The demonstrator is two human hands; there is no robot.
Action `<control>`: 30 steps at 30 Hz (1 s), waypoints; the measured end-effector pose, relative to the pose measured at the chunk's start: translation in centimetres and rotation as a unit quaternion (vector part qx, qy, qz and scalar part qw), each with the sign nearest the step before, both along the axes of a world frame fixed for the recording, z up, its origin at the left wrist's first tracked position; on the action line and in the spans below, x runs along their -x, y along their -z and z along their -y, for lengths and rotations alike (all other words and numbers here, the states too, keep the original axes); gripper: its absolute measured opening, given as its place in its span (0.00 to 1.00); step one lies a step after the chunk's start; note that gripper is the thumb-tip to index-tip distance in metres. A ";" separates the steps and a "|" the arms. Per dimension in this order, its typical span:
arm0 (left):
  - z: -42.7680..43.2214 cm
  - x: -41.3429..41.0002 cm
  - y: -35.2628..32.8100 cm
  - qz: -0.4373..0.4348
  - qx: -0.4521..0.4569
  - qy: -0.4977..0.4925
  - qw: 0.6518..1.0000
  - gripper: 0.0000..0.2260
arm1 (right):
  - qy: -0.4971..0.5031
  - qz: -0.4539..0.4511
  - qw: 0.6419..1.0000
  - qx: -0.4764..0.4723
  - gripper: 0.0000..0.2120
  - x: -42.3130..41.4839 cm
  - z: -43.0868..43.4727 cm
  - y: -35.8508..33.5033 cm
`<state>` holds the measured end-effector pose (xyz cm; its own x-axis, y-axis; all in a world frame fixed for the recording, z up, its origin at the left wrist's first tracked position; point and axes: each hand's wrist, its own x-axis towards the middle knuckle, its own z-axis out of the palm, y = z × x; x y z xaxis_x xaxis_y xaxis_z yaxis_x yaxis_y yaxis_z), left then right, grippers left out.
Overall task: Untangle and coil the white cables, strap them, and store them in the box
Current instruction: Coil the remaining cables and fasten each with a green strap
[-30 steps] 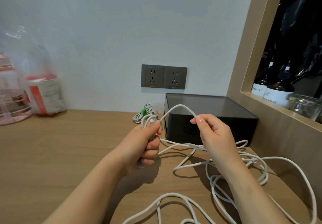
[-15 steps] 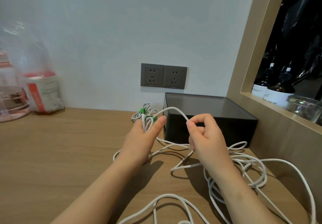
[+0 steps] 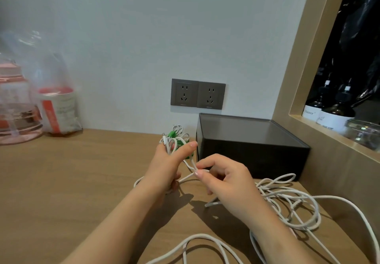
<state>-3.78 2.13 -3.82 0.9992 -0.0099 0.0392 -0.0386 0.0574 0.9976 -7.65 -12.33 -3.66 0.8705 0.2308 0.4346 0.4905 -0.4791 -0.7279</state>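
above the tabletop (image 3: 82,181), the white cable (image 3: 190,164) loops round the left hand (image 3: 166,167)'s curled fingers (image 3: 160,150); the right hand (image 3: 228,183)'s fingers pinch it.

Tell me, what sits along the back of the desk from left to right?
Clear pink jug → red-and-white packet in a clear bag → small coiled white cable with a green strap → black box → dark soap bottles on the shelf.

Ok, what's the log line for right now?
left hand: holds coiled loops | right hand: pinches white cable | rest of cable: tangled on desk
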 end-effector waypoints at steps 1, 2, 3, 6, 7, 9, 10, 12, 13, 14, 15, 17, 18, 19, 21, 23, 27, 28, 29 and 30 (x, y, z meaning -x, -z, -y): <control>0.0 -0.1 0.1 0.008 0.007 0.001 1.000 0.25 | -0.005 0.002 1.000 0.008 0.07 0.0 -0.1 0.0; 0.1 -0.3 0.1 0.014 0.012 0.001 1.000 0.19 | -0.011 0.000 1.000 0.013 0.09 0.0 -0.1 0.0; 0.3 -0.3 0.2 0.016 0.015 0.000 1.000 0.14 | -0.018 -0.006 1.000 0.018 0.10 0.0 -0.3 0.0; 0.3 -0.4 -0.2 0.004 0.063 -0.008 0.998 0.10 | -0.030 -0.023 0.998 0.056 0.12 0.1 -0.7 0.2; 0.2 -0.6 -0.4 0.006 0.091 -0.016 0.996 0.09 | -0.032 -0.027 0.996 0.075 0.15 0.1 -0.8 0.3; -0.2 -0.9 -0.7 0.014 0.143 -0.036 0.989 0.10 | -0.031 -0.028 0.993 0.111 0.16 -0.1 -0.9 0.4; -0.4 -1.0 -0.8 0.013 0.174 -0.045 0.984 0.10 | -0.022 -0.026 0.991 0.129 0.15 -0.2 -0.8 0.4; -0.9 -1.1 -0.9 0.002 0.258 -0.048 0.965 0.12 | 0.006 -0.014 0.986 0.164 0.11 -0.4 -0.5 0.5; -1.0 -1.2 -1.1 -0.008 0.305 -0.045 0.951 0.13 | 0.020 -0.008 0.983 0.182 0.09 -0.5 -0.3 0.5; -1.3 -1.2 -1.3 -0.021 0.351 -0.040 0.935 0.14 | 0.034 -0.004 0.979 0.202 0.09 -0.7 -0.2 0.7; -1.6 -1.2 -1.4 -0.032 0.393 -0.033 0.918 0.14 | 0.050 -0.002 0.974 0.219 0.10 -0.8 0.0 0.8; -2.2 -1.2 -1.8 -0.052 0.455 -0.013 0.889 0.12 | 0.095 0.008 0.966 0.241 0.11 -1.1 0.4 0.8; -2.4 -1.1 -2.0 -0.061 0.476 -0.003 0.877 0.11 | 0.124 0.020 0.962 0.240 0.11 -1.3 0.6 0.8; -2.6 -1.0 -2.1 -0.069 0.494 0.010 0.867 0.11 | 0.156 0.030 0.960 0.230 0.11 -1.4 0.9 0.7; -2.8 -0.7 -2.2 -0.075 0.521 0.040 0.849 0.11 | 0.217 0.029 0.960 0.176 0.11 -1.5 1.3 0.5; -2.6 -0.5 -2.3 -0.067 0.517 0.053 0.852 0.10 | 0.242 -0.019 0.966 0.088 0.09 -1.5 1.7 0.2; -2.1 -0.3 -2.3 -0.048 0.453 0.038 0.889 0.10 | 0.179 -0.159 0.948 -0.208 0.09 -1.1 1.7 -0.7; -2.0 -0.3 -2.2 -0.046 0.441 0.033 0.896 0.09 | 0.160 -0.179 0.932 -0.273 0.09 -1.0 1.5 -0.9; -1.9 -0.3 -2.2 -0.046 0.430 0.027 0.901 0.08 | 0.147 -0.188 0.917 -0.320 0.09 -0.9 1.4 -1.1; -1.9 -0.2 -2.2 -0.046 0.419 0.021 0.906 0.08 | 0.136 -0.189 0.903 -0.360 0.09 -0.8 1.4 -1.3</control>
<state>-3.54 4.02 -1.65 0.9980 -0.0532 -0.0336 0.0627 0.7966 0.6012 -6.87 -13.74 -2.39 0.9702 -0.2378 0.0467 0.0770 0.1201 -0.9898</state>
